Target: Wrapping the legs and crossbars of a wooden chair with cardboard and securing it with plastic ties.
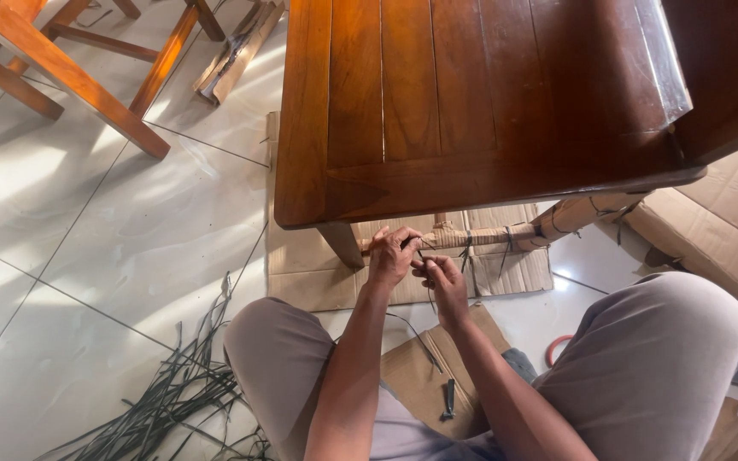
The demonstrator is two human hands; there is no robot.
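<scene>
A glossy dark wooden table top (489, 102) fills the upper middle. Below its front edge runs a rail wrapped in brown paper (480, 237), bound with several dark straps. My left hand (392, 254) grips the wrapped rail at its left end, beside the table leg (341, 243). My right hand (442, 286) is just below it and pinches a thin dark strap (427, 300) that hangs down toward my lap. My knees in grey trousers frame both arms.
A bundle of loose dark straps (172, 397) lies on the tiled floor at lower left. Cardboard sheets (318, 273) lie under the table. Wooden chair legs (79, 77) stand upper left. A cardboard box (719, 222) sits at right, an orange ring (553, 348) near my knee.
</scene>
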